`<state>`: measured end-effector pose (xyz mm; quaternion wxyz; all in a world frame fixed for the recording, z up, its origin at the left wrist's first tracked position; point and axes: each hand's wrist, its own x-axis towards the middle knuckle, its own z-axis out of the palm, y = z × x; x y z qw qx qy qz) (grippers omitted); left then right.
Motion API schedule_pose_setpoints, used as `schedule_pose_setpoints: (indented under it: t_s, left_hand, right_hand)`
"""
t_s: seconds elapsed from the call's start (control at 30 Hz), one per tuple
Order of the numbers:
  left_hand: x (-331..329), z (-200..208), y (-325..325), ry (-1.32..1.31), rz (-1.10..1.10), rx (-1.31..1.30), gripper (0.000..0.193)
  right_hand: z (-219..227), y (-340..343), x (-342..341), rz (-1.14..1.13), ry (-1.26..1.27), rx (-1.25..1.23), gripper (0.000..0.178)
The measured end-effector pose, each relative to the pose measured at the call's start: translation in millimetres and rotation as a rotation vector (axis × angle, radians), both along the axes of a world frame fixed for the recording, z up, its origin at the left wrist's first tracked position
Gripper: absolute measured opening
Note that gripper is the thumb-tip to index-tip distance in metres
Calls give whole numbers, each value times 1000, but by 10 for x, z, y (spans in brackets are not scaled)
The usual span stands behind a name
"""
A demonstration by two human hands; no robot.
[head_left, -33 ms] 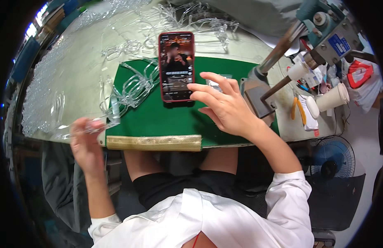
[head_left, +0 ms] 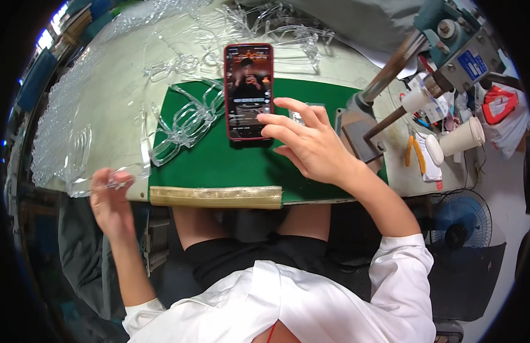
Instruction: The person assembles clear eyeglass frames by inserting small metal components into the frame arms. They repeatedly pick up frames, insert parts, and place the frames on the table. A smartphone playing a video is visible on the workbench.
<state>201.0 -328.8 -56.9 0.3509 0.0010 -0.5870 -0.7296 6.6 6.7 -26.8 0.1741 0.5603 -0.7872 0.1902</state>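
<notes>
At the left front of the table, my left hand (head_left: 112,200) is closed on a clear plastic eyeglass frame (head_left: 122,180), its fingers slightly blurred. A phone (head_left: 248,91) with a red edge lies at the back of the green mat (head_left: 242,166), playing a video of a person. My right hand (head_left: 313,140) hovers by its lower right corner, fingers apart and holding nothing. One fingertip overlaps the screen; whether it touches cannot be told. Several more clear eyeglass frames (head_left: 190,123) lie tangled on the mat's left part.
A gold textured strip (head_left: 216,196) runs along the mat's front edge. Behind lie more clear frames (head_left: 288,34), with bubble wrap (head_left: 50,137) at the left. On the right stand a hand press (head_left: 362,103), orange-handled pliers (head_left: 415,154), a white cup (head_left: 464,137) and, lower, a fan (head_left: 459,220).
My left hand has moved a little left with the clear eyeglass frame, away from the frames on the mat. My right hand stays by the phone.
</notes>
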Motion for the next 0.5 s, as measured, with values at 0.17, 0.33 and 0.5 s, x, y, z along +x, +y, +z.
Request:
schedule_pose_setpoints:
  t_s: [0.17, 0.33, 0.5]
  left_hand:
    - [523, -143, -637, -72, -62, 139, 31]
    - [711, -271, -796, -208, -94, 114, 29]
    - [326, -246, -786, -456, 143, 300, 41]
  right_hand:
    - [83, -271, -453, -34, 64, -24, 36]
    - [301, -49, -485, -203, 64, -355, 33]
    - [193, 235, 188, -205, -276, -395, 22]
